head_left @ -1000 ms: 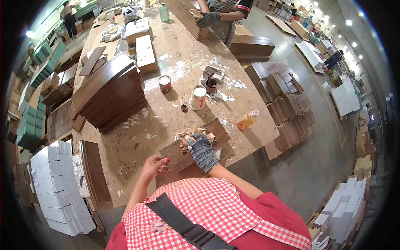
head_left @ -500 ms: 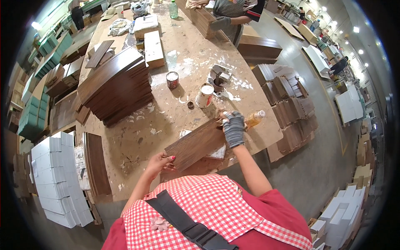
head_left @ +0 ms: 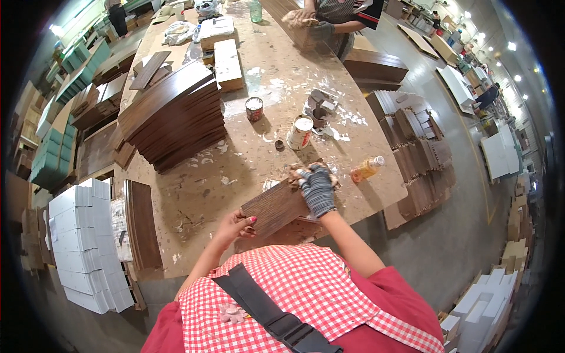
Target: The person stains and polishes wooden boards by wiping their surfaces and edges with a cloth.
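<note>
A dark brown wood-grain board (head_left: 272, 210) lies at a slant near the table's front edge. My bare left hand (head_left: 233, 228) grips its near left end, thumb on top. A crumpled brownish rag (head_left: 296, 172) sits under my right hand (head_left: 318, 189), which wears a grey fingerless-looking glove and presses the rag on the board's far end. Beneath the board a whitish block or pad shows only in part. To the right of the gloved hand stands a bottle (head_left: 366, 169) of amber liquid. Beyond it are a white-topped can (head_left: 301, 133) and a small dark cap (head_left: 279, 144).
A tall stack of brown boards (head_left: 182, 120) fills the table's left side. A smaller tin (head_left: 254, 109) and a dark cup (head_left: 318, 116) stand farther back. Across the table a co-worker's hands (head_left: 306, 22) hold a rag on brown boards. More board stacks (head_left: 416, 165) stand right of the table.
My right hand has slid the rag leftward along the board, away from the bottle. My left hand keeps its hold. The co-worker's hands have come together, and the whole view has shifted slightly.
</note>
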`<control>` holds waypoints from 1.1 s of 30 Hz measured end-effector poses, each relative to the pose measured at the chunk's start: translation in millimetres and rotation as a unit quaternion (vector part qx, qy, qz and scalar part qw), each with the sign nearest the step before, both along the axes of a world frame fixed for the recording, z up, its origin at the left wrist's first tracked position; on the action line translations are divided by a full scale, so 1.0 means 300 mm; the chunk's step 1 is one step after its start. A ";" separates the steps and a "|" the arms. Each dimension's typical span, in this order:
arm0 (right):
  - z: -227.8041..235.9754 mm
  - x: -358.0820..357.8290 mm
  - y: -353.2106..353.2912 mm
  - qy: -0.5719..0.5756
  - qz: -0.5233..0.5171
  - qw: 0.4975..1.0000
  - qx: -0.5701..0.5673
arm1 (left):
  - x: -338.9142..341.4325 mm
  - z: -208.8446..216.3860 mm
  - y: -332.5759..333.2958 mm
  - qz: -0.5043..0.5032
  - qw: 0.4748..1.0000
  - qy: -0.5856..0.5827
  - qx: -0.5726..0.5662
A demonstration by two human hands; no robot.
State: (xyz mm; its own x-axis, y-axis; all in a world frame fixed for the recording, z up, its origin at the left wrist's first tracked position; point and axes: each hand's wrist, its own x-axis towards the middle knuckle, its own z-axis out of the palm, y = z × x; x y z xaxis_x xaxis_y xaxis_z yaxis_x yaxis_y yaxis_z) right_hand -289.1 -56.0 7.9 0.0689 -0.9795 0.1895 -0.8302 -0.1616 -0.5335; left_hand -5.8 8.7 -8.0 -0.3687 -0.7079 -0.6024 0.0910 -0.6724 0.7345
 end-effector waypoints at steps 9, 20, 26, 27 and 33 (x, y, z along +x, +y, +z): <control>0.026 0.242 0.085 0.042 0.153 0.987 0.003 | 0.000 -0.011 -0.006 0.003 1.000 0.011 -0.007; 0.005 0.165 0.059 0.031 0.053 0.998 -0.015 | 0.016 -0.048 0.037 0.027 0.998 0.050 0.029; 0.045 0.288 0.125 0.016 0.297 0.954 0.048 | 0.044 -0.069 0.035 0.003 0.999 0.048 -0.006; 0.013 0.269 0.103 -0.105 0.216 0.959 0.152 | 0.035 -0.042 0.031 -0.010 0.998 0.054 -0.008; 0.034 0.160 0.013 -0.026 0.124 0.991 -0.048 | 0.047 -0.010 0.031 -0.019 1.000 0.007 0.023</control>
State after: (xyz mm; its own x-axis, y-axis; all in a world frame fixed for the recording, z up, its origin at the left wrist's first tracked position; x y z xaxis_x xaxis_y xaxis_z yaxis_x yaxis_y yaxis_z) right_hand -241.1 -52.2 18.1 0.2921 -0.9111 0.2908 -0.7304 -0.4088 -0.5472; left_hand 8.4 17.9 -10.9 -0.4023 -0.6649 -0.6294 0.0749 -0.7091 0.7012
